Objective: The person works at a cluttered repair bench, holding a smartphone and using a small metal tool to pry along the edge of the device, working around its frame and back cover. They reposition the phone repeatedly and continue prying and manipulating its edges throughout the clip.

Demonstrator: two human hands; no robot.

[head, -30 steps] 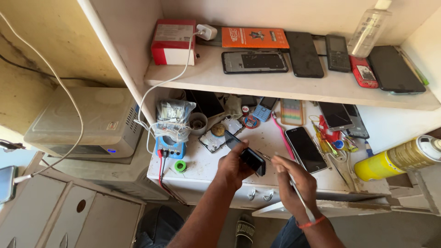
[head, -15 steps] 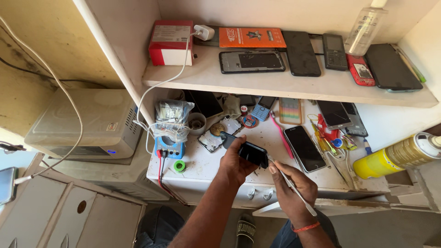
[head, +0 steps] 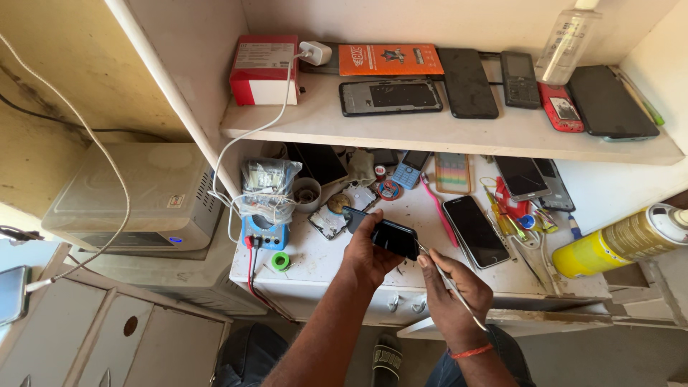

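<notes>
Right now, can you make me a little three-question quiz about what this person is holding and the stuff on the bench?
1. True or false: the left hand holds a dark phone above the white bench.
2. Which thing does the right hand hold? A) a thin metal tool B) a green tape roll C) the yellow can
3. Fill in: the red box sits on the ____ above the bench.

Key: 1 true. 2 A; the tool's tip points at the phone's edge. 3 shelf.
</notes>
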